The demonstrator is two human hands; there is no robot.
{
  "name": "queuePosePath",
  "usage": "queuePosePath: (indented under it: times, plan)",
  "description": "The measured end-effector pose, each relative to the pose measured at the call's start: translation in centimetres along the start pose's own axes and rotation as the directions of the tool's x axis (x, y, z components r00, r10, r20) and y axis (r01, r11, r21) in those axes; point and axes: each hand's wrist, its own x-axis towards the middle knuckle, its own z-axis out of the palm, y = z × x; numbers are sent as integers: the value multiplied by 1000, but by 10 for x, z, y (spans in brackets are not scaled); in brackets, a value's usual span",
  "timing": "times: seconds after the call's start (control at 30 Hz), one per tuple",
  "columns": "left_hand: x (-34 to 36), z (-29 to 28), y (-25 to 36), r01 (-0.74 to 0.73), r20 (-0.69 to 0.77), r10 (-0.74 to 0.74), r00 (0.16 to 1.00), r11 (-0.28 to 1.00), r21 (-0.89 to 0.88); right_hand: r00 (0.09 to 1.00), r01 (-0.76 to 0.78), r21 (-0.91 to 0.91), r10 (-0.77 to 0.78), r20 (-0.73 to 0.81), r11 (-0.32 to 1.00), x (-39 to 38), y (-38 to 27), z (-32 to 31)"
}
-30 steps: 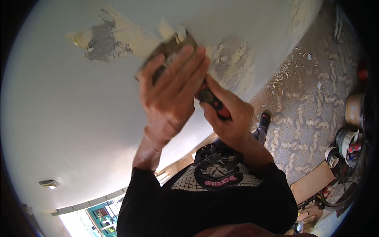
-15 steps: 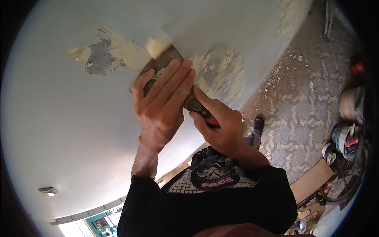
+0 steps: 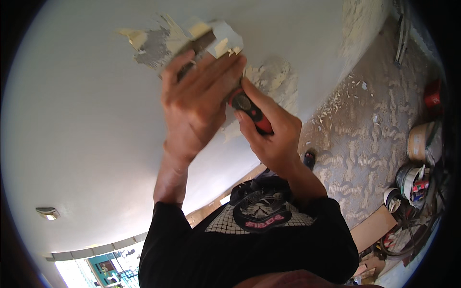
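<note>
My right hand (image 3: 277,132) is wrapped round the black and red handle of a scraper (image 3: 253,111). Its wide metal blade lies against a pale wall (image 3: 96,149). My left hand (image 3: 194,108) has its fingers stretched flat over the blade, pressing on it; its thumb is hidden. A loose flake of paint (image 3: 229,34) curls up at the blade's far edge, showing white and yellowish patches. Left of the blade, a bare grey patch (image 3: 154,45) with yellow edges shows in the wall. Another scraped patch (image 3: 273,79) lies right of my hands.
Paint chips (image 3: 338,101) litter the patterned tile floor (image 3: 355,149) along the wall's foot. At the right stand a red container (image 3: 433,93), a tan bucket (image 3: 420,141) and a white bucket (image 3: 408,180) of odds and ends. A board (image 3: 374,230) lies nearer me.
Both hands and the scraper have moved farther up the view along the wall. A larger flake of paint now stands off the wall at the blade's edge.
</note>
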Motion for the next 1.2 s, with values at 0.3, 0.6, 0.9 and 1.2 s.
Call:
queuePosePath:
  times: [0.3,0.6,0.9,1.2]
  plan:
    - [20,-11,-16,-56,-89,55,994,998,-5,988,125,14,-123,-94,992,23,-12,7]
    - [22,-12,-23,-80,-102,83,991,996,41,989,135,34,-132,-73,990,31,-11,10]
    - [-61,33,32,50,197,-36,980,997,-67,987,-154,36,153,47,987,-65,47,3]
    - [-56,46,30,-44,276,62,959,996,-71,984,-170,64,173,-40,983,-71,60,6]
